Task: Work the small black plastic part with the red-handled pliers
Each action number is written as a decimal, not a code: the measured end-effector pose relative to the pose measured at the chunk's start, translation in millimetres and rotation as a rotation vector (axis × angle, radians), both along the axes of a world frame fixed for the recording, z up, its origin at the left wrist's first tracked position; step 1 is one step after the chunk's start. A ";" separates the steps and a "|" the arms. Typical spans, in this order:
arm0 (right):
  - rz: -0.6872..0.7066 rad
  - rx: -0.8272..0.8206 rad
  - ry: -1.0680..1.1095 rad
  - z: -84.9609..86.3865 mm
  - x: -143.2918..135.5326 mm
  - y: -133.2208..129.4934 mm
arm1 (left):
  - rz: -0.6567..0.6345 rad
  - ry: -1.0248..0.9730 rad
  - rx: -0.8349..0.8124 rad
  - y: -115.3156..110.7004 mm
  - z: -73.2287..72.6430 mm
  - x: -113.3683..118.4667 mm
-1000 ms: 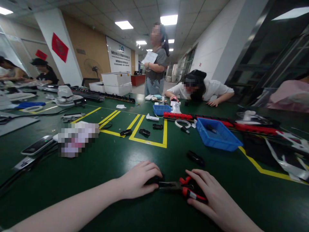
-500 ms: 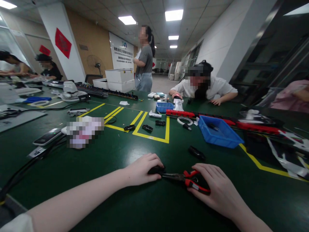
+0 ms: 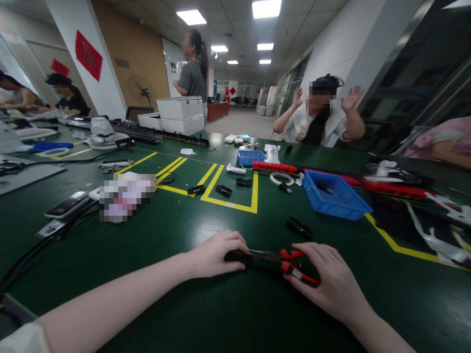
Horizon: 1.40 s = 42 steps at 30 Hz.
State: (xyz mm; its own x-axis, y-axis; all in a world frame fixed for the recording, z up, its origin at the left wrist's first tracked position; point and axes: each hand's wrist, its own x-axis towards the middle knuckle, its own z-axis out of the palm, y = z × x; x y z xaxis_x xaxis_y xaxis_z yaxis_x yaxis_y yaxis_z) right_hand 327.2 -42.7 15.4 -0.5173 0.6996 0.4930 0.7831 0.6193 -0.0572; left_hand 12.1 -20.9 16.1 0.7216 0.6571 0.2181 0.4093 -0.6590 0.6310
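My left hand (image 3: 222,252) is closed around a small black part (image 3: 235,255), partly covered by the fingers. In my right hand (image 3: 326,272) is a pair of long-nose pliers (image 3: 270,256) with red and black handles, its jaws pointing left. The tips of the jaws meet the near end of the black part; whether they grip it I cannot tell. Just beyond the pliers a loose black connector-like piece (image 3: 299,227) lies on the green table (image 3: 176,314).
A blue tray (image 3: 334,208) with a dark piece inside stands at the right. Several black pieces (image 3: 223,190) lie near yellow tape lines. A red strip (image 3: 274,167) and a white cable coil (image 3: 281,179) are farther back. Across the table sits a person (image 3: 309,125) with both hands raised.
The pliers' tips have come slightly closer to the black part, and both my hands appear a little higher. The person opposite has sat up and raised both hands; the standing person appears farther left.
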 end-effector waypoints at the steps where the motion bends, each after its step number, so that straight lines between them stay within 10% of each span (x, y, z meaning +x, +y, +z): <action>1: -0.004 -0.016 0.002 0.1 -0.6 -0.5 | 0.002 -0.001 -0.008 -0.1 0.3 0.0; 42: 0.021 0.233 -0.039 -7.2 -5.9 0.9 | -0.008 -0.119 -0.022 2.5 0.7 -6.2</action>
State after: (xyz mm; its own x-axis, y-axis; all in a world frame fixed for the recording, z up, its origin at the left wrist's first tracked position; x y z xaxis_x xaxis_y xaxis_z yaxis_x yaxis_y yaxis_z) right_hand 321.4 -41.8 8.2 -0.5522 0.5579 0.6195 0.7686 0.6285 0.1192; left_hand 5.9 -18.4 16.8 0.6964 0.6574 0.2877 0.3259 -0.6469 0.6894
